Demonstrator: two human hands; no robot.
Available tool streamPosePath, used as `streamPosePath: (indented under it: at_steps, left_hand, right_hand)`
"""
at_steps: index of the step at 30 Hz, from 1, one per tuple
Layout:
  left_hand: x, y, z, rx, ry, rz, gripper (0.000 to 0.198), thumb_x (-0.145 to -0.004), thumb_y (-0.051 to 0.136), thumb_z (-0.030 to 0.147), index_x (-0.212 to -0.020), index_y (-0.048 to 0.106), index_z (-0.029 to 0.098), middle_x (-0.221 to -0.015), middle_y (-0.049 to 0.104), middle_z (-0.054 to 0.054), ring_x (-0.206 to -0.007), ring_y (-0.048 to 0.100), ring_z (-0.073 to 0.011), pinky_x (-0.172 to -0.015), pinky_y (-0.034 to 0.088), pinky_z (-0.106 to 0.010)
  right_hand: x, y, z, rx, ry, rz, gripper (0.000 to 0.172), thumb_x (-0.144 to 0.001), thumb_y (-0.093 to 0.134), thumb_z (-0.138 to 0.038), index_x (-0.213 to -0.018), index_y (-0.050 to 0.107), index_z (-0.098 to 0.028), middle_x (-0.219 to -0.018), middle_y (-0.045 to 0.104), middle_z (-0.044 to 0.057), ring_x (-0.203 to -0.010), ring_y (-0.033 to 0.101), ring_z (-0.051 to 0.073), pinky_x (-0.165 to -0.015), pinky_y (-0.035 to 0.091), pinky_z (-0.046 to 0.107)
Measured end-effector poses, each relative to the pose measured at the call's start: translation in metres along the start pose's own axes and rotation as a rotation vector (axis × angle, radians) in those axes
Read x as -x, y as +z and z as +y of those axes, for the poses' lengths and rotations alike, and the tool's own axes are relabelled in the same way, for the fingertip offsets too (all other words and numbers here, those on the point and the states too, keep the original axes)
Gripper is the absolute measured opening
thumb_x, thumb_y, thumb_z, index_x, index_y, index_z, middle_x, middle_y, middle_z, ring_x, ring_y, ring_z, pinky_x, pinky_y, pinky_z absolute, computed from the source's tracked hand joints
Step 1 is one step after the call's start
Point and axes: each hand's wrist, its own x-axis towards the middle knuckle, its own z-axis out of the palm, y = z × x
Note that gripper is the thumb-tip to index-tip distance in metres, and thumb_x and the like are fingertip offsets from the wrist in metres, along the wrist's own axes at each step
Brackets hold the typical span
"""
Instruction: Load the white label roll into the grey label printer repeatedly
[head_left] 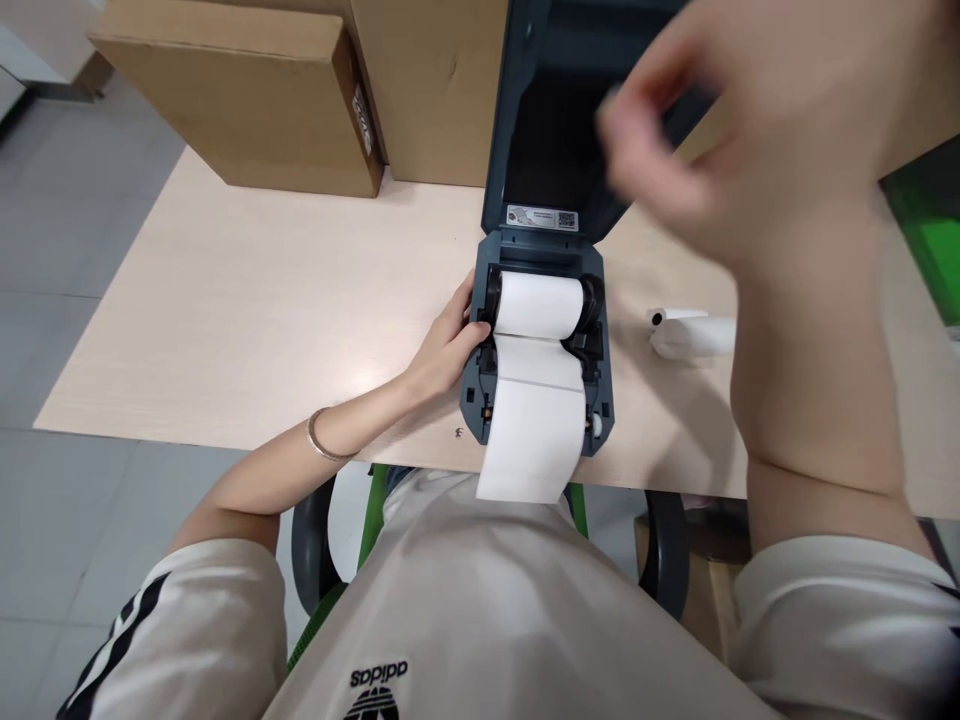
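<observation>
A dark blue label printer (pixel 480 395) stands open on the table, its lid (pixel 540 120) tipped up and back. A white paper roll (pixel 538 304) sits in its cradle, and the paper strip (pixel 534 430) runs forward over the table's front edge. My left hand (pixel 448 345) rests against the printer's left side, fingers curled on the housing beside the roll. My right hand (pixel 720 130) is raised close to the camera in front of the lid, blurred by motion; its fingers look bent near the lid's edge, and I cannot make out whether they hold anything.
A second white roll (pixel 686 333) lies on the light wood table (pixel 247 310) right of the printer. Two cardboard boxes (pixel 247 95) stand at the back. Something green (pixel 934 240) is at the right edge. A chair shows under me.
</observation>
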Motion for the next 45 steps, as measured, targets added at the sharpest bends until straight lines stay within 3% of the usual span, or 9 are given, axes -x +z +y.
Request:
streamPosePath:
  at_steps: [5,15,20,26,29,32,35,40,45]
  left_hand:
    - [0.0,-0.001,0.0,0.001,0.0,0.006,0.072,-0.093,0.067,0.041,-0.162,0.05,0.026,-0.173,0.054,-0.006,-0.164,0.044,-0.039,-0.139,0.032,-0.054]
    - [-0.001,0.0,0.0,-0.014,0.017,0.007,0.073,-0.094,0.066,0.041,-0.163,0.049,0.025,-0.176,0.05,-0.008,-0.164,0.044,-0.038,-0.138,0.034,-0.052]
    - [-0.002,-0.002,-0.002,-0.069,0.034,-0.018,0.074,-0.095,0.063,0.045,-0.164,0.046,0.025,-0.175,0.05,-0.009,-0.162,0.046,-0.039,-0.136,0.037,-0.054]
    - [-0.004,-0.003,-0.004,-0.1,0.079,-0.041,0.073,-0.097,0.061,0.043,-0.165,0.044,0.024,-0.178,0.046,-0.009,-0.165,0.043,-0.0374,-0.137,0.036,-0.05]
    - [-0.005,-0.003,-0.005,-0.093,0.098,-0.048,0.073,-0.096,0.06,0.04,-0.165,0.043,0.025,-0.181,0.042,-0.006,-0.167,0.04,-0.0358,-0.139,0.035,-0.049]
    - [-0.005,-0.003,-0.004,-0.086,0.103,-0.062,0.073,-0.095,0.059,0.039,-0.166,0.043,0.026,-0.18,0.044,-0.005,-0.166,0.042,-0.0355,-0.138,0.036,-0.05]
    - [-0.005,-0.003,-0.003,-0.082,0.085,-0.059,0.074,-0.095,0.058,0.038,-0.166,0.043,0.025,-0.178,0.047,-0.006,-0.165,0.044,-0.0356,-0.137,0.037,-0.05]
    - [-0.004,-0.004,-0.007,-0.077,0.039,-0.042,0.076,-0.094,0.06,0.039,-0.167,0.042,0.024,-0.176,0.049,-0.008,-0.164,0.045,-0.0347,-0.136,0.039,-0.049]
    - [-0.003,-0.004,-0.009,-0.082,0.037,-0.029,0.076,-0.094,0.06,0.04,-0.167,0.042,0.026,-0.178,0.046,-0.006,-0.166,0.042,-0.0347,-0.138,0.036,-0.051]
  right_hand:
    - [0.019,0.064,-0.001,0.14,-0.103,-0.351,0.054,-0.09,0.077,-0.06,-0.119,0.077,-0.015,-0.112,0.077,0.011,-0.112,0.072,0.033,-0.102,0.057,0.053]
    - [0.043,0.12,0.024,0.061,-0.252,-0.131,0.07,-0.075,0.083,-0.076,-0.11,0.079,-0.015,-0.103,0.073,0.012,-0.126,0.064,0.039,-0.131,0.032,0.076]
    - [0.04,0.108,0.006,0.074,-0.201,-0.188,0.054,-0.076,0.084,-0.057,-0.111,0.076,-0.017,-0.103,0.075,0.011,-0.132,0.064,0.041,-0.137,0.028,0.073]
    - [0.036,0.053,-0.011,0.086,-0.086,-0.237,0.055,-0.073,0.085,-0.052,-0.117,0.073,-0.02,-0.116,0.076,0.014,-0.148,0.058,0.044,-0.143,0.023,0.068]
    - [0.045,0.016,-0.007,0.102,0.001,-0.202,0.061,-0.072,0.085,-0.063,-0.114,0.07,-0.02,-0.121,0.075,0.016,-0.149,0.058,0.045,-0.143,0.027,0.065]
    - [0.062,-0.019,0.009,0.09,0.202,-0.156,0.085,-0.073,0.07,-0.091,-0.122,0.065,-0.022,-0.121,0.072,0.015,-0.129,0.068,0.044,-0.118,0.053,0.062]
    - [0.075,-0.038,0.034,0.065,0.36,-0.104,0.103,-0.067,0.06,-0.108,-0.133,0.062,-0.028,-0.126,0.07,0.013,-0.12,0.07,0.039,-0.101,0.056,0.052]
    - [0.071,-0.018,0.078,0.194,0.474,-0.258,0.085,-0.074,0.09,-0.075,-0.138,0.065,-0.024,-0.131,0.07,0.016,-0.122,0.068,0.039,-0.095,0.05,0.045]
    - [0.061,0.027,0.097,0.272,0.367,-0.403,0.063,-0.086,0.086,-0.059,-0.127,0.073,-0.012,-0.117,0.075,0.019,-0.111,0.069,0.031,-0.094,0.042,0.044]
